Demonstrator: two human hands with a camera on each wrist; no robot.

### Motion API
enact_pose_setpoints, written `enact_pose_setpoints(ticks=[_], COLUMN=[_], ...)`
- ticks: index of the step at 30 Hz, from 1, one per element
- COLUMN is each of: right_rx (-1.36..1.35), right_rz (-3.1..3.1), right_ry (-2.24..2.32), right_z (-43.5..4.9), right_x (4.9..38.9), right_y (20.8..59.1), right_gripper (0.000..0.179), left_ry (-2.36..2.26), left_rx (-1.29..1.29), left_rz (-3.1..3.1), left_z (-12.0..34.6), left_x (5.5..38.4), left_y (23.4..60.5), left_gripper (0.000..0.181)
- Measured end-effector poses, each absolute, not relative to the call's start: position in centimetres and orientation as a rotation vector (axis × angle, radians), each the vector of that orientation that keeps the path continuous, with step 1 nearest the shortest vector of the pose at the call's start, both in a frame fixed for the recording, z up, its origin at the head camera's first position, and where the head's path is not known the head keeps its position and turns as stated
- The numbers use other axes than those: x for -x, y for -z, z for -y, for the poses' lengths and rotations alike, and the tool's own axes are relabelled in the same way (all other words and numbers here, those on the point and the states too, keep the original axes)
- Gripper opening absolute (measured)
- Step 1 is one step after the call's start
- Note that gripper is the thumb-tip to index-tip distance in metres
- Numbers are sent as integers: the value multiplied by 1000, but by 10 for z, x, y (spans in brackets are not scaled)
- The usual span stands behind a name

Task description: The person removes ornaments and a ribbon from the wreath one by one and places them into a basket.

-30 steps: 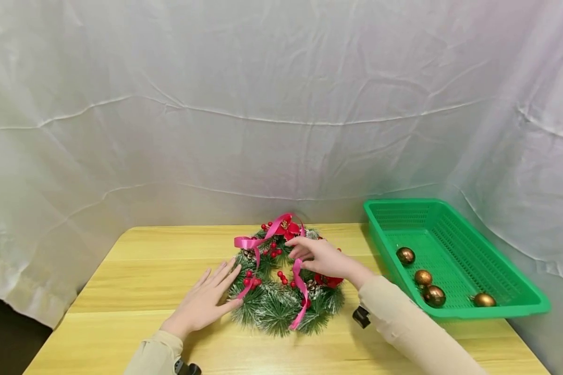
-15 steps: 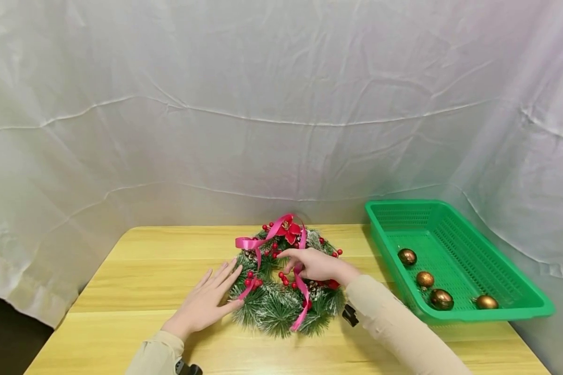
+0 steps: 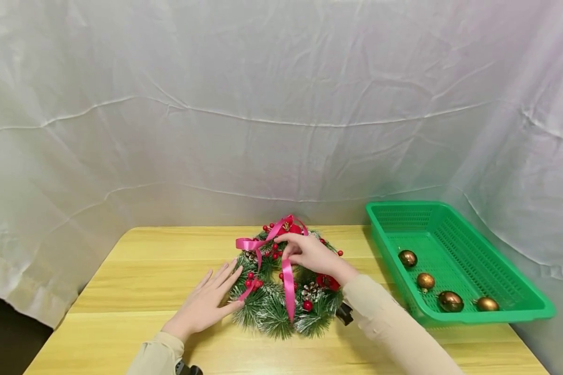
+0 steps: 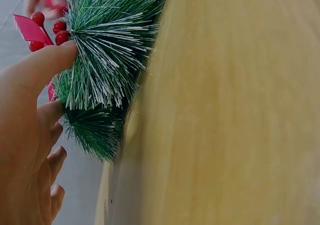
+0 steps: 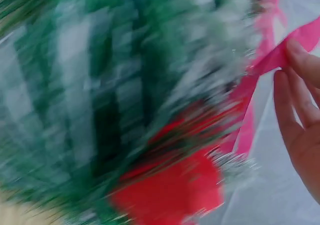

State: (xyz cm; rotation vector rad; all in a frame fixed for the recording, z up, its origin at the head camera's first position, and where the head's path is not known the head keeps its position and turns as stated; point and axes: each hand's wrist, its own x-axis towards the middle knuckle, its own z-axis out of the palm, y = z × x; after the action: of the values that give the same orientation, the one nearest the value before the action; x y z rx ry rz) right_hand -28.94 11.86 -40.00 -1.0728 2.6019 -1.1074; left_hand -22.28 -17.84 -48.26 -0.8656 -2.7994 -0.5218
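A green wreath (image 3: 277, 310) with frosted tips, red berries, pine cones and red flowers lies on the wooden table. Pink ribbon (image 3: 288, 291) is draped over it in loops and loose tails. My right hand (image 3: 311, 255) pinches a ribbon tail above the wreath's middle; in the right wrist view, thumb and fingers meet on the pink ribbon (image 5: 272, 60), and the wreath there is blurred. At the wreath's left side my left hand (image 3: 206, 299) rests with fairly straight fingers. Its thumb touches the needles near the red berries (image 4: 61, 31) in the left wrist view.
On the right of the table stands a green plastic basket (image 3: 469, 315) holding several bronze baubles (image 3: 450, 301). A pale cloth curtain (image 3: 262, 146) hangs behind the table (image 3: 136, 291). Both wrists carry small black devices.
My right hand reached into the wreath's middle, took hold of the ribbon tail and raised it, shifting the tail leftward. The left hand stays put. A bauble in the basket rolled slightly right.
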Motion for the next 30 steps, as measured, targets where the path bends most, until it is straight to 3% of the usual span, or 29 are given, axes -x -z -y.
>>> enact_pose_setpoints(ticks=[12, 21, 30], right_rx=[1192, 1162, 1133], right_rz=[-2688, -2794, -2778], right_ry=[1024, 790, 714], right_z=[-57, -52, -46], right_x=[300, 304, 305], right_y=[385, 397, 399], right_gripper=[48, 66, 63], left_ry=[555, 542, 545], left_rx=[876, 861, 859], left_rz=[2798, 2808, 2790], left_z=[177, 177, 180], left_x=[221, 222, 221], left_y=[480, 482, 483], left_gripper=[78, 78, 79])
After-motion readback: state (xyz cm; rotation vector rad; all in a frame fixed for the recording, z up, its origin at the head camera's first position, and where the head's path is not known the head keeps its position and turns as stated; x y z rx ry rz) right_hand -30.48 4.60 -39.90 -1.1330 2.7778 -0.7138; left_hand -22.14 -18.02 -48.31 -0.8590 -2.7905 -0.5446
